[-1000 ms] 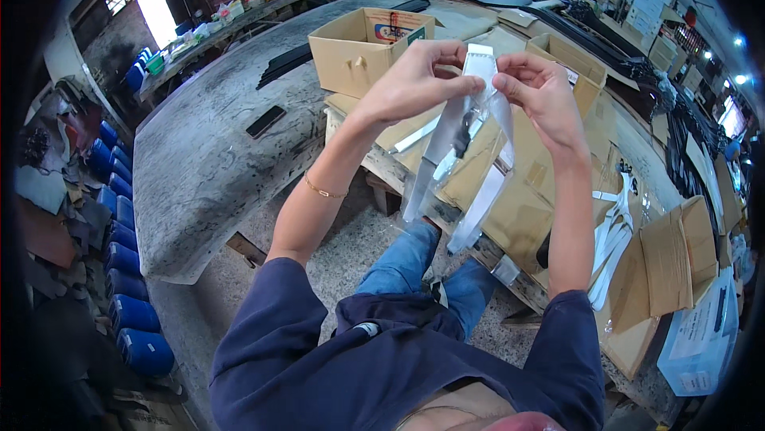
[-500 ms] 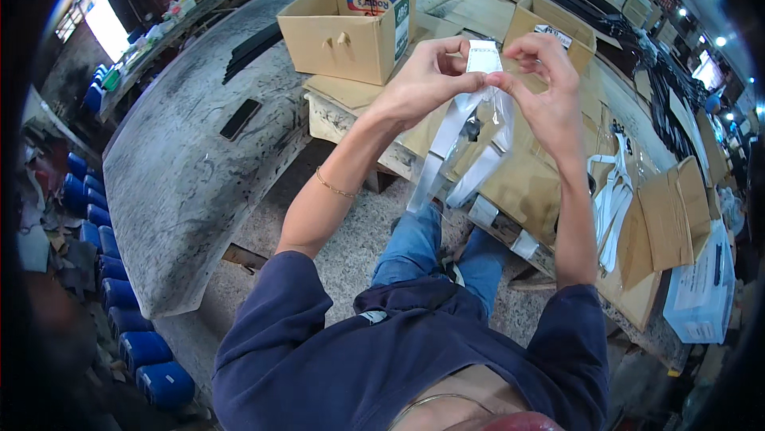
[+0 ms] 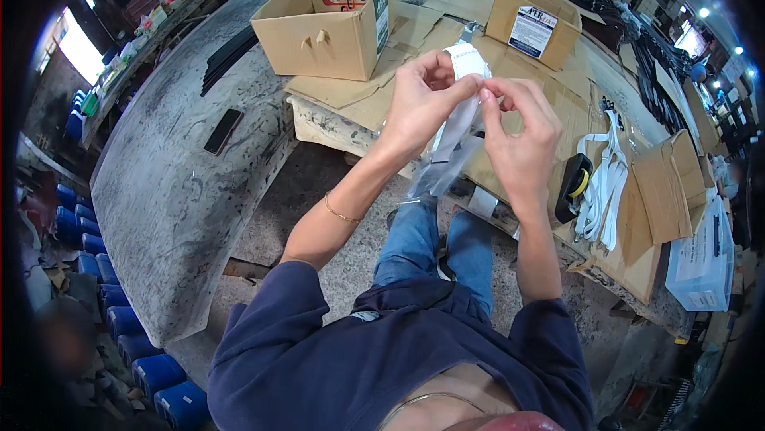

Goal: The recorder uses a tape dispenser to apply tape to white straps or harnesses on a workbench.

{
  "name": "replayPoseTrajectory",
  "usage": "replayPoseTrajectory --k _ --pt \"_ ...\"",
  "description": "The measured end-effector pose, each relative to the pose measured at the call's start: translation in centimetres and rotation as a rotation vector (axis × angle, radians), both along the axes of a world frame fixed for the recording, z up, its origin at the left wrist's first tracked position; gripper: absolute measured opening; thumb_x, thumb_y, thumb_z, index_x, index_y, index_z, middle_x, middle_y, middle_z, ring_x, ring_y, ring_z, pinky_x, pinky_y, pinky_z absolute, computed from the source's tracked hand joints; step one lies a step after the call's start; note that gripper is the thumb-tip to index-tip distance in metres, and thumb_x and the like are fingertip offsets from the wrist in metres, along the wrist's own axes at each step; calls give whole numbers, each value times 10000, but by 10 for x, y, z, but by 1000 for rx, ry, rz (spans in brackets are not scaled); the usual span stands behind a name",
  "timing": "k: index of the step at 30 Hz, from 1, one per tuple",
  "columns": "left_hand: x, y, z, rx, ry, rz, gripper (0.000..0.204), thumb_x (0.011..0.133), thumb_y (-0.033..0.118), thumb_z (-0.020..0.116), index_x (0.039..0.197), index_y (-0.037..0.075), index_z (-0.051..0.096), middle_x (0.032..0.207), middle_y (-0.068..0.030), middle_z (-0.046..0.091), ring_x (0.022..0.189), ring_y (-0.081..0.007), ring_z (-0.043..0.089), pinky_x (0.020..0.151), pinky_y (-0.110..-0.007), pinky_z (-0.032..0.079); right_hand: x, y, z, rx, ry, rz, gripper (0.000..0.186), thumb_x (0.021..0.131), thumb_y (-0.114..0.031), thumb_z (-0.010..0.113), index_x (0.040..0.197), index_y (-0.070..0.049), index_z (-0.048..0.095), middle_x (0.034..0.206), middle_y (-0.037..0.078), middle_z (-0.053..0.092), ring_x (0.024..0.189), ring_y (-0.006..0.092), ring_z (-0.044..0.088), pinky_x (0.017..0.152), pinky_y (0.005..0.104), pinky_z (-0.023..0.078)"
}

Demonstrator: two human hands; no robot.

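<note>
A long clear plastic bag with a folded white strap inside hangs in front of me over the table's near edge. At its top is a white card-like piece. My left hand is closed round the bag's upper part, thumb pressed on the front. My right hand pinches the bag's edge beside the left thumb, other fingers curled. Right of my right forearm, a bundle of loose white straps with black ends lies on the cardboard. A black and yellow object sits beside it.
An open cardboard box stands beyond my left hand, a smaller one at the far right. A phone lies on the grey table at left. A clear plastic bin is at right; blue drums line the left floor.
The bag has turned more edge-on and its two spread strap lengths now hang closer together. My right hand has come lower, with its fingertips at the bag's edge. The view has shifted slightly.
</note>
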State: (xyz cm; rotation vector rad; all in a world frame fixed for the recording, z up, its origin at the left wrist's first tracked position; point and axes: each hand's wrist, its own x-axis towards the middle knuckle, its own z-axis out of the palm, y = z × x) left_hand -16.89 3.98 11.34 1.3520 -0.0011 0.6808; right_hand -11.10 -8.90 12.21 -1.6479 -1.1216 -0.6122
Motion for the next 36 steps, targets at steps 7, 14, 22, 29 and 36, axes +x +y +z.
replayPoseTrajectory --k 7,14,22,29,36 --pt "1 5 1 -40 -2 -29 201 819 24 623 992 -75 594 910 -77 660 803 -79 590 712 -213 464 13 4 -13 91 -200 0 200 718 48 666 904 -23 658 795 93 574 699 231 581 595 322 468" --pt "19 -14 7 75 51 133 208 834 37 615 1003 -84 609 838 -54 659 757 -62 576 707 -217 464 45 -4 -25 13 -403 22 333 687 22 692 1011 -54 676 867 68 562 734 219 540 627 320 450" --pt "43 -23 9 165 116 122 193 843 68 642 968 -76 614 829 -70 668 759 -65 585 706 -222 469 60 -34 -17 -131 -403 38 371 725 -99 703 1088 -47 644 993 93 563 880 272 530 783 360 426" --pt "56 -50 12 220 61 179 241 811 87 670 965 -91 618 790 -95 684 721 -92 613 652 -226 486 103 -50 2 -122 625 518 361 825 -112 681 1151 -3 573 1004 95 627 945 148 579 830 303 457" --pt "53 -69 16 570 74 539 225 777 80 667 934 -66 598 768 -169 661 739 -237 645 669 -317 502 91 -39 -10 58 609 454 315 826 -4 641 1134 5 572 869 62 649 769 86 604 677 210 474"
